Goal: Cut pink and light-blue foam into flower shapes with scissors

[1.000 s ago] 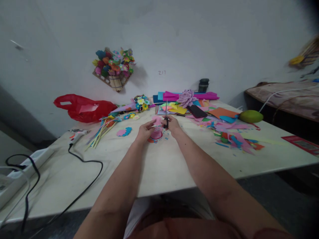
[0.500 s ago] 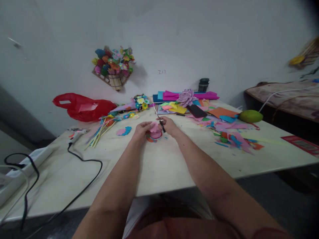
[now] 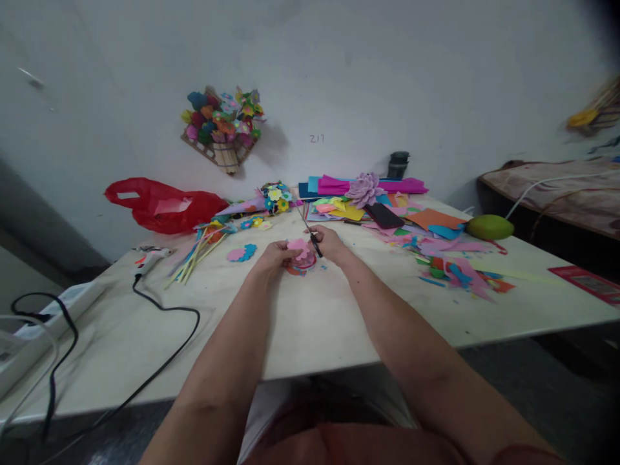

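Observation:
My left hand (image 3: 277,254) pinches a pink scalloped paper flower (image 3: 298,247) over the middle of the table. In my right hand (image 3: 328,243) is a pair of scissors (image 3: 315,243) with dark handles, its blades pointing away from me toward the wall. The scissors are just right of the pink flower. Beneath the flower lies a small round thing with a red rim (image 3: 309,266), partly covered, with bits of coloured paper around it. To the left, a pink and a blue scalloped cutout (image 3: 248,252) lie overlapping on the table.
A glue gun (image 3: 152,259) with a black cord lies at the left, near a white power strip (image 3: 58,323). Behind are a red plastic bag (image 3: 169,206) and paper flowers (image 3: 276,197). Rightward lie a dark phone (image 3: 384,216), paper scraps (image 3: 460,274) and a green mango (image 3: 490,227).
The pink flower has turned in my left hand and sits slightly lower and more to the left. My right hand keeps the scissors in nearly the same spot.

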### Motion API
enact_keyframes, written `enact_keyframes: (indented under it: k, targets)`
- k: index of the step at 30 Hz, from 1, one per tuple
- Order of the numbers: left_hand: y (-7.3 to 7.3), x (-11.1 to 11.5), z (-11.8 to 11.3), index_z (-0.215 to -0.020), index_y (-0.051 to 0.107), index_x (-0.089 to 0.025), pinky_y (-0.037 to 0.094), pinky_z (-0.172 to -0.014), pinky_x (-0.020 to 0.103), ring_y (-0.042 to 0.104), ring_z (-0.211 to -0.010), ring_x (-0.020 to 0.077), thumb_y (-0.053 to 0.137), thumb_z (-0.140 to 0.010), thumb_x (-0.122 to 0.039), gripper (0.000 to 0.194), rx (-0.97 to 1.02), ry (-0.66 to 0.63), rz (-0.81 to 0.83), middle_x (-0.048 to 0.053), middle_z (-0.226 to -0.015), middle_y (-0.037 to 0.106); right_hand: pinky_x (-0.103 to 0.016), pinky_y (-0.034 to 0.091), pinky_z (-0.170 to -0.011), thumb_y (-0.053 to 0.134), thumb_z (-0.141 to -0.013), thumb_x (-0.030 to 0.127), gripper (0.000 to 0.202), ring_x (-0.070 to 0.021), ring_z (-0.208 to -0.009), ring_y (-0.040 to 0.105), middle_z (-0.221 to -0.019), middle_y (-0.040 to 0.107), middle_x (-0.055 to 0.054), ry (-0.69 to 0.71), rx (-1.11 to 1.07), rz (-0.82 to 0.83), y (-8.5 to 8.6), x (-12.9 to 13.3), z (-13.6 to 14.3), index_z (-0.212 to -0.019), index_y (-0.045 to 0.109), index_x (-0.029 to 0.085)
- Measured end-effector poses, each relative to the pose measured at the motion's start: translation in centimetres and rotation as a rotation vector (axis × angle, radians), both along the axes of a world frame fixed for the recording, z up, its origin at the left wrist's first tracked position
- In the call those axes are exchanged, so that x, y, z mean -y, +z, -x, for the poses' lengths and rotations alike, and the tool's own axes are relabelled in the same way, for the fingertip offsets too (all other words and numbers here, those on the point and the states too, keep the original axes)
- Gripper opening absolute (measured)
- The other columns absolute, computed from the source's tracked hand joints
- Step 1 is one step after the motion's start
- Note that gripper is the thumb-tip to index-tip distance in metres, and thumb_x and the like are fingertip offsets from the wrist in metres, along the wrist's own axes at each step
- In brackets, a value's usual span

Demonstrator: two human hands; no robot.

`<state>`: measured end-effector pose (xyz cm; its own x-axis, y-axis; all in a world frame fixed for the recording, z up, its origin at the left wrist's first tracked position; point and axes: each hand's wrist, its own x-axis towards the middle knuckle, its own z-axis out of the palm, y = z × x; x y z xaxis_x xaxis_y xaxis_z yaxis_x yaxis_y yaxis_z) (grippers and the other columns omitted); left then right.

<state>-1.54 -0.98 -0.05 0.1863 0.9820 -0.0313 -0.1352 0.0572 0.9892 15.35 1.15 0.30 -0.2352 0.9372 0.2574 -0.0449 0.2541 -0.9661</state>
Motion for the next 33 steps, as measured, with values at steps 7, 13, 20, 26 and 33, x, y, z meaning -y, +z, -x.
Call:
enact_keyframes:
  k: [7, 13, 20, 26, 33]
  targets:
    - [-0.4, -0.3, 0.1, -0.064, 0.070, -0.009, 0.052, -0.050, 0.026, 0.060, -0.050, 0.0144, 0.090, -0.040, -0.025, 0.035, -0.076, -0.011, -0.032, 0.009, -0.061, 0.068, -0.022, 0.039, -0.049, 0.063, -0.055, 0.008, 0.040, -0.0106, -0.050, 0.050, -0.055, 0.054, 0.007, 0.011, 0.032, -0.035, -0.3, -0.4, -0.1, -0.094, 0.060, 0.015]
    - [-0.1, -0.3, -0.2, -0.068, 0.068, -0.010, 0.049, -0.048, 0.023, 0.059, -0.049, 0.0122, 0.086, -0.050, -0.025, 0.030, 0.029, 0.102, -0.111, 0.006, -0.060, 0.066, -0.020, 0.039, -0.045, 0.071, -0.066, 0.020, 0.031, -0.0095, -0.045, 0.052, -0.054, 0.054, 0.007, -0.032, 0.008, 0.044, 0.1, -0.1, 0.0, -0.094, 0.057, 0.016]
    - [-0.1, -0.6, -0.5, -0.077, 0.062, -0.013, 0.053, -0.053, 0.023, 0.067, -0.057, 0.0155, 0.082, -0.059, -0.020, 0.027, 0.247, 0.240, -0.101, 0.005, -0.067, 0.068, -0.018, 0.034, -0.037, 0.063, -0.083, 0.030, 0.017, -0.0085, -0.042, 0.051, -0.056, 0.058, 0.002, 0.001, 0.197, 0.106, 0.3, 0.5, -0.2, -0.084, 0.060, 0.014]
    - [-0.1, -0.7, -0.7, -0.076, 0.061, -0.013, 0.057, -0.059, 0.026, 0.068, -0.060, 0.0163, 0.083, -0.061, -0.019, 0.027, 0.316, 0.295, -0.068, 0.007, -0.067, 0.068, -0.017, 0.032, -0.034, 0.059, -0.087, 0.038, 0.028, -0.0076, -0.042, 0.052, -0.057, 0.060, 0.000, 0.209, 0.299, 0.054, 0.1, 0.5, -0.8, -0.074, 0.057, 0.014]
    - [0.0, -0.8, -0.8, -0.079, 0.062, -0.013, 0.057, -0.065, 0.025, 0.070, -0.067, 0.0169, 0.081, -0.060, -0.013, 0.027, 0.397, 0.340, -0.087, 0.005, -0.071, 0.068, -0.016, 0.032, -0.033, 0.060, -0.087, 0.039, 0.028, -0.0079, -0.042, 0.054, -0.057, 0.062, -0.001, 0.257, 0.337, 0.072, -0.1, 0.5, -0.9, -0.074, 0.056, 0.014]
